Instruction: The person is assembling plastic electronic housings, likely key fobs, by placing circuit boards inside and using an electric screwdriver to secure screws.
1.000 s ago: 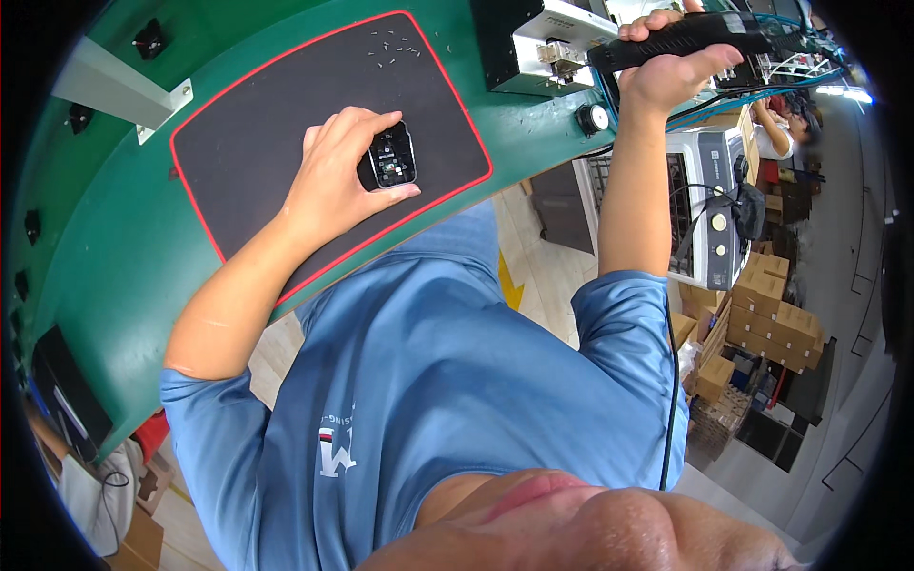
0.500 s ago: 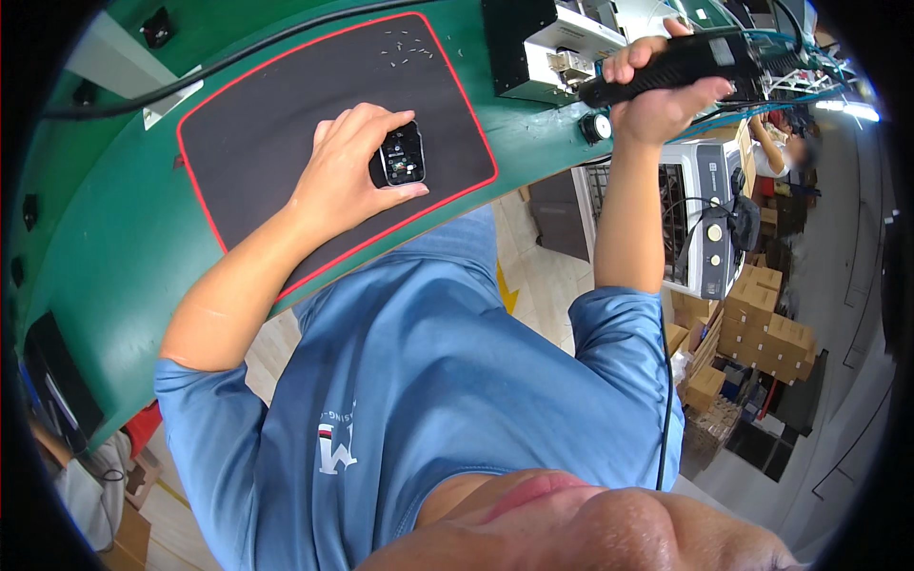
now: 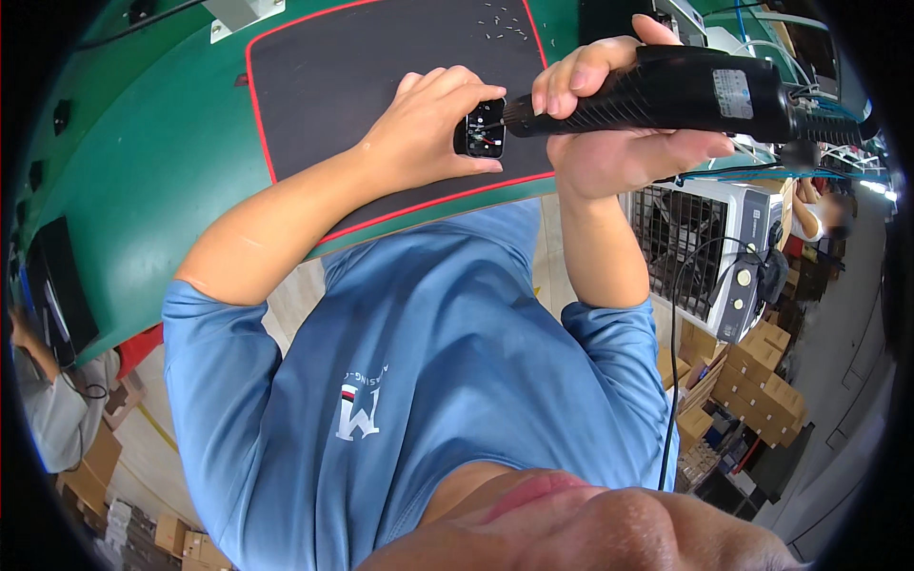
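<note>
On the black mat [image 3: 324, 114] with the red border, my left hand [image 3: 419, 124] grips a small dark device housing [image 3: 486, 141] between thumb and fingers. The housing is open toward me, with small parts and a bit of red wire inside. My right hand [image 3: 609, 124] is wrapped round a black electric screwdriver [image 3: 657, 95], held nearly level. Its thin bit points left and reaches into the housing; whether it sits on a screw is too small to tell.
Several tiny screws [image 3: 505, 23] lie scattered at the mat's far right. The green table [image 3: 124, 228] curves around the mat. A white and grey machine with a grille [image 3: 681, 238] stands to the right, before stacked cardboard boxes [image 3: 757, 385]. Another person [image 3: 812, 214] is farther off.
My right hand has brought the screwdriver left and nearer, from the machine at the table's back right to the housing. My left hand still holds the housing. The whole view has shifted.
</note>
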Motion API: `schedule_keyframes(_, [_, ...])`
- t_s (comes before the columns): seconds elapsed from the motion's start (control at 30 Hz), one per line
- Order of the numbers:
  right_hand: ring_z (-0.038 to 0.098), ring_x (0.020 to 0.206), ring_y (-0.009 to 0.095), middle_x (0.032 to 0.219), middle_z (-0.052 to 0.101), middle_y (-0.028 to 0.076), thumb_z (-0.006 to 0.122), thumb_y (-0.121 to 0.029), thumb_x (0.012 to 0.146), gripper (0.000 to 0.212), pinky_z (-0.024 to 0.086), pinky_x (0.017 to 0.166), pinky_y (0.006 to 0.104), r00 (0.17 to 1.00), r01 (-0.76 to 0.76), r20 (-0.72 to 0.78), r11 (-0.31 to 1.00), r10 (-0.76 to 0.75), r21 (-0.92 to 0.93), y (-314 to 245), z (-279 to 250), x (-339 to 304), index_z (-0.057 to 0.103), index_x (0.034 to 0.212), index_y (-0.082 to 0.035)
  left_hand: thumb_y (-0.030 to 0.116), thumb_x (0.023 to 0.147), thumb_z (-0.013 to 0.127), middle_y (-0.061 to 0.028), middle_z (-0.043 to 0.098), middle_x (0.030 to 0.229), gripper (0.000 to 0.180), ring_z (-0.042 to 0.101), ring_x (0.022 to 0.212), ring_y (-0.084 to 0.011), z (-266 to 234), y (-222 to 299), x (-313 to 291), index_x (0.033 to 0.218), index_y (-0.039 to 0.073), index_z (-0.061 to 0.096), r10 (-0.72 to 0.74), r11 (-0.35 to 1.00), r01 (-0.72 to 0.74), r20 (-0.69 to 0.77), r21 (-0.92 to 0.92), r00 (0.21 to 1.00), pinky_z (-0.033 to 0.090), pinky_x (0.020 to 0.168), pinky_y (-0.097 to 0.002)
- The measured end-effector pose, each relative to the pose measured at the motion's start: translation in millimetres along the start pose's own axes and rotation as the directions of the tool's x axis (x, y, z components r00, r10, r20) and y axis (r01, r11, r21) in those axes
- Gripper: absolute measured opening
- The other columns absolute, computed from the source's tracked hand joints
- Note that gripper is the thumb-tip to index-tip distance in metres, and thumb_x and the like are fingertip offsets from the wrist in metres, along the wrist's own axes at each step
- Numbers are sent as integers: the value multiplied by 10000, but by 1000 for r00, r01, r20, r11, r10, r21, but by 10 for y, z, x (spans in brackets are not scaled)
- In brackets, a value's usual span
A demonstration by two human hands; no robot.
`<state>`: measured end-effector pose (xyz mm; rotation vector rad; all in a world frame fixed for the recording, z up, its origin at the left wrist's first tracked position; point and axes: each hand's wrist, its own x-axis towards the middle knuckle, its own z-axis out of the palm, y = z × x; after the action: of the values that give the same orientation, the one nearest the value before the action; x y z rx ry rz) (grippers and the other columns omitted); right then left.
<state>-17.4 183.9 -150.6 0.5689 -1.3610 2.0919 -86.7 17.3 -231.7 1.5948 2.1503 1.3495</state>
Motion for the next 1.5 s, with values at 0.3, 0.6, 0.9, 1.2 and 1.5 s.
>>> schedule_keyframes(0.3, [578, 581, 216, 801, 607, 121, 316, -954, 777, 1122, 500, 516, 391, 996, -56, -65, 998, 56, -4, 99, -18, -96, 485, 1382, -24, 349, 651, 915, -50, 590, 1132, 745, 564, 1089, -256, 3, -8, -18, 1285, 105, 609, 9, 1000, -10, -26, -7, 1000, 384, 889, -410])
schedule_keyframes(0.6, [581, 556, 167, 734, 583, 93, 440, -958, 666, 1090, 512, 515, 290, 990, -89, -111, 996, 91, 21, 206, 155, -129, 499, 1213, -17, 357, 646, 919, -56, 604, 1066, 740, 590, 1030, -244, -38, -27, 26, 1258, 61, 627, 53, 999, -53, -9, -8, 999, 394, 873, -398])
schedule_keyframes(0.9, [567, 577, 170, 764, 562, 57, 459, -848, 842, 981, 498, 530, 309, 967, -153, -219, 985, 133, -77, -4, 107, -55, 468, 1375, -25, 387, 652, 912, -88, 574, 1101, 738, 576, 1062, -286, -1, 47, 5, 1236, 91, 571, 73, 997, -74, 21, 20, 997, 391, 855, -417])
schedule_keyframes(1.2, [477, 428, 134, 689, 519, 59, 316, -711, 992, 801, 443, 375, 303, 800, -543, -102, 786, 591, 294, -720, -603, -525, 480, 1316, 2, 283, 733, 826, -147, 568, 1257, 845, 557, 1193, -313, -500, -147, 245, 1459, 64, 453, -61, 936, 92, -100, 339, 993, 375, 997, -433])
schedule_keyframes(1.5, [392, 434, 106, 678, 451, 54, 302, -720, 994, 789, 363, 354, 256, 728, -545, 43, 539, 684, 642, -393, -1139, -1326, 526, 1303, -29, 233, 774, 727, -148, 517, 1376, 719, 521, 1281, -323, -1366, -1266, 1385, 1437, 102, 483, -395, 547, 515, -339, 660, 854, 377, 1036, -519])
